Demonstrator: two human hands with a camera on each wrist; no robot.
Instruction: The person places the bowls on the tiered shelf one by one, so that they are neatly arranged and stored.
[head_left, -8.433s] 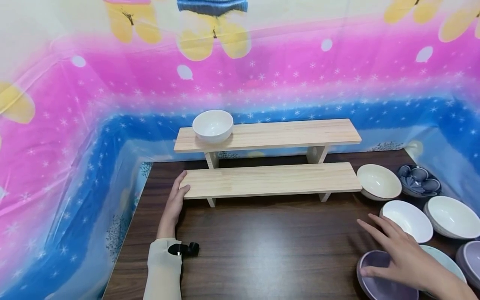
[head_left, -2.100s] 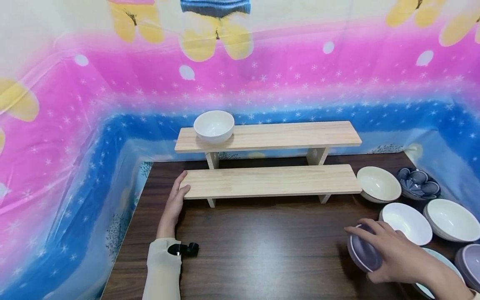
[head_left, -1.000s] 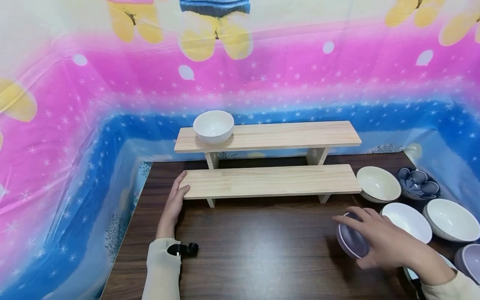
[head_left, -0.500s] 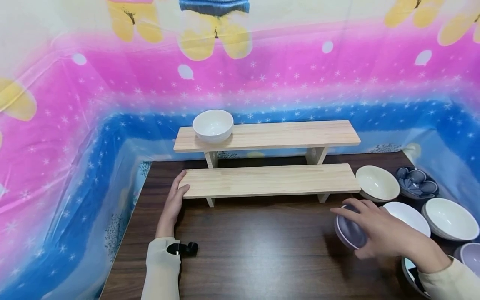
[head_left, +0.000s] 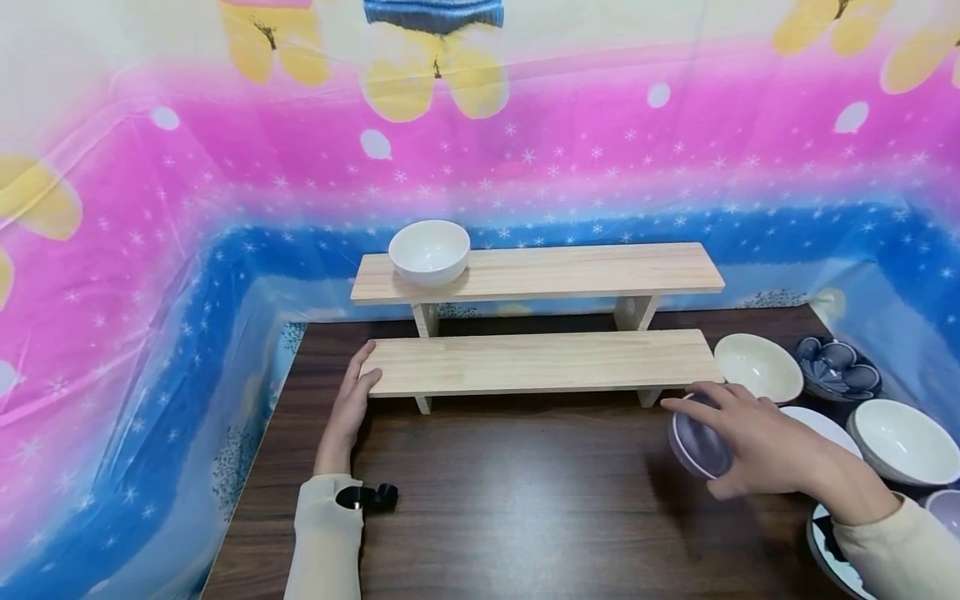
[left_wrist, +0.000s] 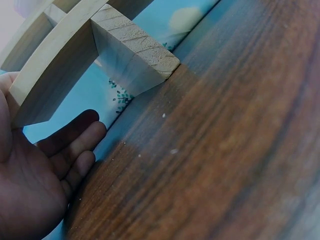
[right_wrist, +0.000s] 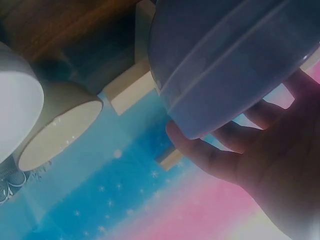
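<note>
In the head view a purple bowl (head_left: 699, 443) hangs tilted above the dark table. My right hand (head_left: 776, 446) grips it by its rim, fingers spread over the far side and the thumb on the near side. From the right wrist view the bowl's outer wall (right_wrist: 225, 75) shows a raised line, with the right hand's fingers (right_wrist: 205, 155) along it. My left hand (head_left: 351, 408) holds the left end of the two-tier wooden shelf's lower board (head_left: 540, 363). A white bowl (head_left: 429, 252) stands on the left of the upper board (head_left: 577, 271).
Right of the shelf stand a cream bowl (head_left: 757, 367), a bowl of dark small dishes (head_left: 836, 367), white bowls (head_left: 903, 442), a partly hidden light purple bowl (head_left: 947, 508) and a pale blue one (head_left: 828, 554) under the right sleeve. A patterned cloth (head_left: 525, 167) hangs behind.
My right hand first hovered over the purple bowl, then gripped and lifted it, and has carried it left and toward the shelf. The left hand stays on the lower board.
</note>
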